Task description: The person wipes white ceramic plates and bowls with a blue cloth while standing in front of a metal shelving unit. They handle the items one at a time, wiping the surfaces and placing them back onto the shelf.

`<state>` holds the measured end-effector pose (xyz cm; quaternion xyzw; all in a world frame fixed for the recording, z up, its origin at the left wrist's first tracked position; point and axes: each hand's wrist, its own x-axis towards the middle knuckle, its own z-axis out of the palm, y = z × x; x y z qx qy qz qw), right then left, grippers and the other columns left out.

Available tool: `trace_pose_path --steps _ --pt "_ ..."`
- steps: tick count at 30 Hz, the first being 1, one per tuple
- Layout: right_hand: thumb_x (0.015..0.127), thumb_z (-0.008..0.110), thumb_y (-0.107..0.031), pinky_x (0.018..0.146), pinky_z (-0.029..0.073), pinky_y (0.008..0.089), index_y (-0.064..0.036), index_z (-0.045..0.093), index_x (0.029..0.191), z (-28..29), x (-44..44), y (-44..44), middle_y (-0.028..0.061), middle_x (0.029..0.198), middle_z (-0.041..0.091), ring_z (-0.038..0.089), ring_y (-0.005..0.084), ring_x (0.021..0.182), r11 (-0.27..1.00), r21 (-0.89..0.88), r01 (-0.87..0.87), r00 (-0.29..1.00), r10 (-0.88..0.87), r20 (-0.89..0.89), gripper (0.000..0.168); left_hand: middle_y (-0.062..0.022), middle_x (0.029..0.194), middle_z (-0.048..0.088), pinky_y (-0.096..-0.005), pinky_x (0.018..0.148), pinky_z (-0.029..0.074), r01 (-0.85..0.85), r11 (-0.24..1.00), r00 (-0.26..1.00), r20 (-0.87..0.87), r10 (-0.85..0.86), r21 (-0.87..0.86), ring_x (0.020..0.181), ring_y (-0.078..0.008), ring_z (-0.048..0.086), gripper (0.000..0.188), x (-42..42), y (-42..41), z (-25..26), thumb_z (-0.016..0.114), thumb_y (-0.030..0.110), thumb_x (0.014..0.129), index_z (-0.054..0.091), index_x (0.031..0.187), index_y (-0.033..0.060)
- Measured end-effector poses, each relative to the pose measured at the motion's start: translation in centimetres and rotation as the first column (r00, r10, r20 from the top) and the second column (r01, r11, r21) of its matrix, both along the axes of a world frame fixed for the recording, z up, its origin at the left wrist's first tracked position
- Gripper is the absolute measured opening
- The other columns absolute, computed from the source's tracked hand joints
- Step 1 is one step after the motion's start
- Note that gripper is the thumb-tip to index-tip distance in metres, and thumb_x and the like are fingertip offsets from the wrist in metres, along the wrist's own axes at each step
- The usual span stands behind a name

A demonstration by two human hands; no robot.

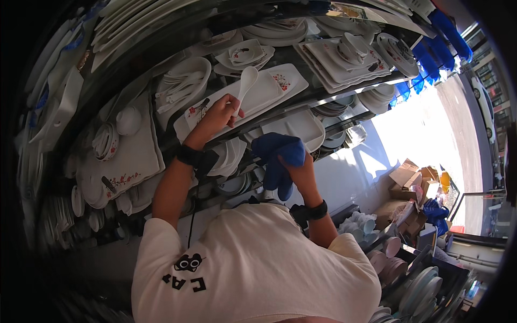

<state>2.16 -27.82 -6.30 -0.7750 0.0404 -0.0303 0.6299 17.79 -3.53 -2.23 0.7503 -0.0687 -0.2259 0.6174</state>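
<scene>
My left hand (pixel 220 113) grips a white ceramic soup spoon (pixel 247 82) by its handle, with the bowl of the spoon pointing up and away from me. Beneath it on the shelf lie long white rectangular plates (pixel 258 93) with red blossom decoration. A bunched blue cloth (pixel 278 151) is held in my right hand (pixel 301 171), in front of a lower shelf. Left of the long plates, a deep white bowl (pixel 204 68) contains several white spoons (pixel 181 87).
Stacked square plates (pixel 315 60) with small bowls stand to the right on the same shelf. A divided white dish (pixel 303 127) sits on the shelf below. Cardboard boxes (pixel 412 181) crowd the floor by the bright doorway. More stacked plates (pixel 422 290) are at lower right.
</scene>
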Motion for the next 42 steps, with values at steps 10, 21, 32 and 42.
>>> trace_pose_path --steps 10,21,32,42 --pt "0.092 0.068 -0.023 0.081 0.05 0.0296 -0.001 0.058 0.114 3.3 2.9 7.8 0.0069 0.103 0.065 0.062 0.0142 0.093 0.63 0.757 -0.172 0.957 0.289 -0.023 0.033 -0.005 0.078 0.06 -0.0263 0.059 0.048 0.079 0.997 0.989 0.124 -0.08 0.019 0.065 -0.011 0.056 0.014 -10.8 1.5 3.4 0.043 0.02 0.103 0.045 0.103 0.0064" --pt "0.073 0.08 -0.014 0.073 0.051 0.0286 -0.004 0.066 0.105 5.9 5.6 13.2 0.0064 0.087 0.069 0.064 0.0131 0.079 0.964 0.227 -0.136 0.988 0.115 0.105 0.036 -0.0175 0.073 0.062 -0.0443 0.059 0.046 0.043 0.955 0.971 0.213 -0.109 0.293 0.069 -0.0377 0.063 0.02 -16.1 7.0 1.9 0.046 0.022 0.102 0.038 0.11 0.0063" --pt "0.072 0.074 -0.006 0.078 0.051 0.0299 -0.005 0.064 0.111 8.8 2.6 16.6 0.01 0.091 0.071 0.067 0.0156 0.085 0.993 -0.059 -0.104 0.907 0.119 0.405 0.04 0.0005 0.073 0.048 -0.0248 0.053 0.04 0.081 0.997 0.995 0.05 -0.081 0.009 0.057 -0.0076 0.043 0.016 -18.9 13.4 4.0 0.04 0.025 0.105 0.043 0.105 0.0092" --pt "0.081 0.078 -0.017 0.074 0.051 0.0282 0.001 0.067 0.095 5.3 1.4 19.9 0.0069 0.085 0.07 0.063 0.0115 0.079 0.962 0.258 -0.085 0.996 0.078 0.038 0.025 0.0009 0.073 0.047 -0.0253 0.055 0.041 0.013 0.995 0.993 0.116 -0.001 -0.1 0.06 -0.0077 0.046 0.013 -18.8 12.9 3.4 0.04 0.021 0.105 0.042 0.103 0.0086"
